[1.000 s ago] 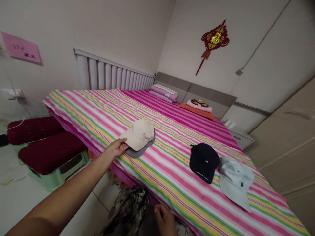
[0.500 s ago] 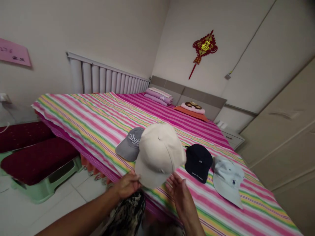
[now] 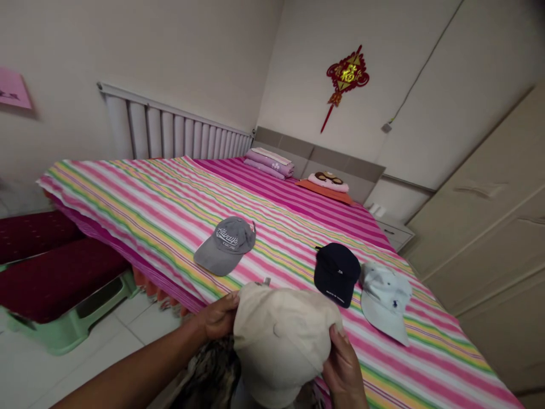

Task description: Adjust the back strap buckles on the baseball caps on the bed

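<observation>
A cream baseball cap [image 3: 283,335] is held low over the bed's near edge, its brim toward me. My left hand [image 3: 221,315] grips its left side, fingers partly hidden behind the fabric. On the opposite side my right hand [image 3: 344,360] closes on the cap, thumb in front. Beyond it on the striped sheet lies a grey cap [image 3: 227,244] with white lettering. To the right rest a navy cap [image 3: 338,275] and, close beside it, a pale blue cap [image 3: 386,304] with a small dark emblem.
The bed [image 3: 149,210] has a striped sheet, with folded purple bedding [image 3: 269,163] and a pink folded item [image 3: 327,182] near the headboard. Red-topped stools [image 3: 63,278] stand at left, a radiator [image 3: 170,128] along the wall, and a wardrobe [image 3: 481,227] at right.
The cream cap has come down and closer to me, uncovering the grey cap. My right hand, open beside the cap before, now grips its right side; my left hand has moved up its side.
</observation>
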Motion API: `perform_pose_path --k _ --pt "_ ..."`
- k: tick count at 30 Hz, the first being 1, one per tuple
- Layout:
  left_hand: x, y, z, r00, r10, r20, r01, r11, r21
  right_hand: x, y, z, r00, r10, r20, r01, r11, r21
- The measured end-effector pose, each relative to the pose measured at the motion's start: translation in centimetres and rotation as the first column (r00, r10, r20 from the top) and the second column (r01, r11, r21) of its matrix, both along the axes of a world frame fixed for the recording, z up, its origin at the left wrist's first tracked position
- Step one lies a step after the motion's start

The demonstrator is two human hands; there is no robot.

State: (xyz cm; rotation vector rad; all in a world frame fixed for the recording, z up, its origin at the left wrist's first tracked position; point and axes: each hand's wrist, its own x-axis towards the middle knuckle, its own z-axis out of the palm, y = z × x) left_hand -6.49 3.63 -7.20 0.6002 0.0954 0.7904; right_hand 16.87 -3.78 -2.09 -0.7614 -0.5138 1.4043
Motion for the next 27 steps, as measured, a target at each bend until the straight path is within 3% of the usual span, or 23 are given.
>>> perform_pose_path --k 4,7,12,19,27 --pt "0.8 0.4 2.9 0.998 -0.048 -0.036 0.05 0.996 0.077 0.9 -0.8 -0.2 0.998 -0.024 0.053 0.025 1.0 -0.01" --pt "1.4 0.2 4.0 0.997 -0.049 -0.055 0.054 0.995 0.089 1.6 -1.3 -0.5 0.997 -0.043 0.071 0.044 0.999 -0.007" --pt "1.9 0.1 4.6 0.998 -0.021 -0.058 0.026 0.996 0.081 2.1 -2.1 -0.6 0.991 0.003 0.133 -0.003 1.0 -0.005" --pt "2.0 -0.1 5.5 0.981 -0.073 -0.179 0.096 0.988 0.121 2.2 -3.0 0.5 0.939 0.284 0.196 -0.287 0.958 -0.017" --pt "2.2 -0.3 6.8 0.918 -0.097 -0.385 0.167 0.974 0.155 2.4 -3.9 1.5 0.907 0.311 0.284 -0.347 0.934 0.085"
